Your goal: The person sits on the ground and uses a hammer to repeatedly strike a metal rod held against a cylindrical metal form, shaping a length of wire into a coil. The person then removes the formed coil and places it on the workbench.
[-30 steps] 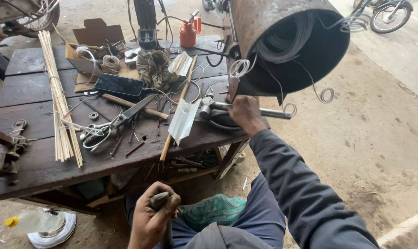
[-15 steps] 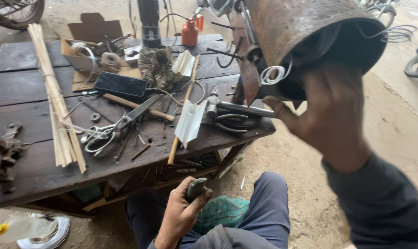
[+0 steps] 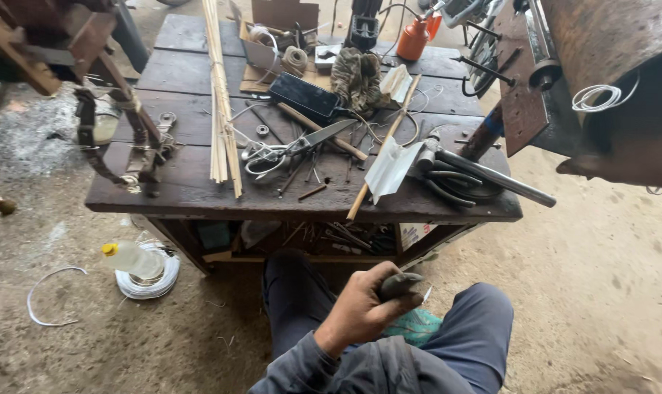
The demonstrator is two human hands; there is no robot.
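Now left hand (image 3: 360, 310) fist encloses grey tool (image 3: 400, 284)

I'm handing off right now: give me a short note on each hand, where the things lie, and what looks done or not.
Left hand: closed around a small dark tool, held over the lap.
Right hand: not in view.
Rusty metal cylinder hangs at upper right, with white wire looped at its rim.
On the wooden table: a bundle of thin sticks, scissors, a folded metal sheet and a metal pipe at the right edge.
Done or left: the pictures do not settle it; nothing touches the cylinder now.
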